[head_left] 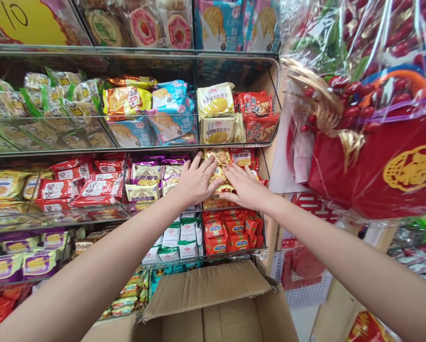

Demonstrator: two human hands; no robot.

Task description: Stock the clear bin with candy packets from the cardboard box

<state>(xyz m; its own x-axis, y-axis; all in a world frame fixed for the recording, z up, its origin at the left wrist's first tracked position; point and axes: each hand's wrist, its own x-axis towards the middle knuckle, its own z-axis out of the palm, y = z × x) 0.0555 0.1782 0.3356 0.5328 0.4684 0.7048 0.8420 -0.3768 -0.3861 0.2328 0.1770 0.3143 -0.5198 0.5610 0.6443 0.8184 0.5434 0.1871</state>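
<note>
Both arms reach forward into a shelf compartment of yellow-gold snack packets (217, 156). My left hand (197, 181) lies over the compartment's left side, palm down, fingers spread, its fingertips at the packets. Opposite it, my right hand (246, 186) rests flat on the same packets and on red snack packets (241, 156) beside them, fingers stretched out. Neither hand is closed around a packet. Parts of the packets are hidden under my fingers. Just left of my left hand are purple and cream packets (143, 183).
An open cardboard box (213, 285) stands below, in front of the shelves. Clear lips (156, 149) edge the shelf fronts. Cream biscuit packets (216, 100) sit above my hands, small red packets (234, 230) below. A red bag in clear wrap (362, 175) hangs at the right.
</note>
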